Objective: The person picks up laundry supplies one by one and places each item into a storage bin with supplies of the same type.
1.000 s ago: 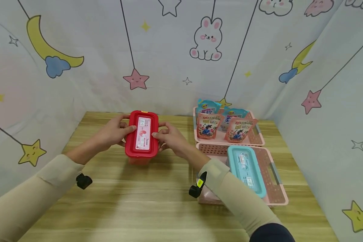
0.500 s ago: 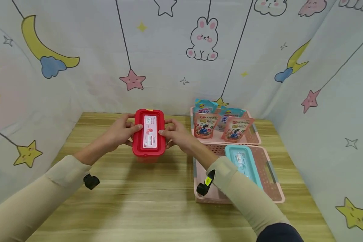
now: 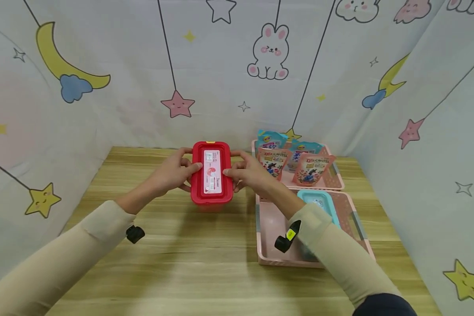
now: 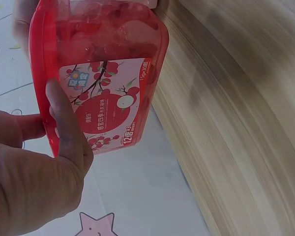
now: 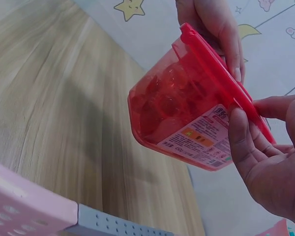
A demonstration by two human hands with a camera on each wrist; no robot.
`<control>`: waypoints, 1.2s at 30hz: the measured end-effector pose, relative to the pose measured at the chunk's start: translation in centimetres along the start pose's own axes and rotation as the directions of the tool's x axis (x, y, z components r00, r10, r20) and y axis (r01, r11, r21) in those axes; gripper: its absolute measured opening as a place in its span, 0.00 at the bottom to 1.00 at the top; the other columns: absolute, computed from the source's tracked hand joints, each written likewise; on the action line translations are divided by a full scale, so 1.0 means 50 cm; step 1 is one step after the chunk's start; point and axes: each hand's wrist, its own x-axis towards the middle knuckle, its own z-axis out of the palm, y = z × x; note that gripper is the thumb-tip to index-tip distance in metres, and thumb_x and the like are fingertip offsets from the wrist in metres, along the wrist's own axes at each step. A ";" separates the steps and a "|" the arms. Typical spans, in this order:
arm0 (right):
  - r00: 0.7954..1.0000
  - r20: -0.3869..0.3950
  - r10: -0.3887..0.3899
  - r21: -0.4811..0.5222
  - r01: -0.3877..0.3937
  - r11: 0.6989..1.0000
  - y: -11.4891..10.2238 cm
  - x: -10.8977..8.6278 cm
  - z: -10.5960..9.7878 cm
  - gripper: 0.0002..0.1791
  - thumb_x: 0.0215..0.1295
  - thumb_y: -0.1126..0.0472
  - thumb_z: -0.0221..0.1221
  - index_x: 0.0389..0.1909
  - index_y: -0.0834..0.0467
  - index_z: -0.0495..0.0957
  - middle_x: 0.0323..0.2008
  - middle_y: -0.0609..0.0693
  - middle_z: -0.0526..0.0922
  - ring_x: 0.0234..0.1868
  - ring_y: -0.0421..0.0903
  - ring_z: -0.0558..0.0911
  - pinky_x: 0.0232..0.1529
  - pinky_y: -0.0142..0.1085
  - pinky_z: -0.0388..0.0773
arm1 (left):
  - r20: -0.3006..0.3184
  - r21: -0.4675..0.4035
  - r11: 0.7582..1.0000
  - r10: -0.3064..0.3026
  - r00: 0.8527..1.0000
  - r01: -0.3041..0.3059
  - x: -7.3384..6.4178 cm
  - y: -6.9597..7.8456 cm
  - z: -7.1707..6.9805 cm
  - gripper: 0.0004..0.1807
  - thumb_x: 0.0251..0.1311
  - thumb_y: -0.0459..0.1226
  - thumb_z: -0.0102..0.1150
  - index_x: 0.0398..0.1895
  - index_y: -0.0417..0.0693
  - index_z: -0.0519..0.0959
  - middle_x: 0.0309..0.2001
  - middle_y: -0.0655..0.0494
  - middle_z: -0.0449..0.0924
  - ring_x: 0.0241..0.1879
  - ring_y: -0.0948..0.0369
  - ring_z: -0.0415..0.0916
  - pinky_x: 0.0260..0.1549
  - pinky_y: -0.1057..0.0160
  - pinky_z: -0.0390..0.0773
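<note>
A red-lidded clear tub of laundry pods (image 3: 212,173) is held between both hands, raised over the table. My left hand (image 3: 174,172) grips the lid's left edge, thumb on top and fingers beneath the rim. On the opposite edge my right hand (image 3: 251,172) pinches the lid in the same way. The left wrist view shows a label with red fruit on the tub's side (image 4: 108,101), and round red pods (image 5: 169,93) show through the wall in the right wrist view.
To the right, a pink basket (image 3: 274,263) holds a turquoise-lidded tub (image 3: 320,197), partly hidden by my right sleeve. Behind it another pink basket (image 3: 337,182) holds orange pouches (image 3: 312,169) and blue pouches (image 3: 271,139). A printed curtain (image 3: 221,123) hangs behind the wooden table (image 3: 170,263).
Both hands have carried the red-lidded tub to the right, closer to the baskets. My right forearm now covers more of the turquoise-lidded tub.
</note>
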 end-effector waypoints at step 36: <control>0.994 -0.106 -0.022 -0.195 0.001 0.981 -0.058 -0.106 -0.091 0.37 0.74 0.62 0.65 0.79 0.60 0.61 0.35 0.59 0.83 0.29 0.50 0.87 0.36 0.47 0.90 | 0.018 -0.127 0.991 0.052 0.998 -0.049 0.019 0.085 0.095 0.41 0.74 0.42 0.65 0.83 0.48 0.56 0.52 0.41 0.80 0.40 0.49 0.88 0.35 0.52 0.90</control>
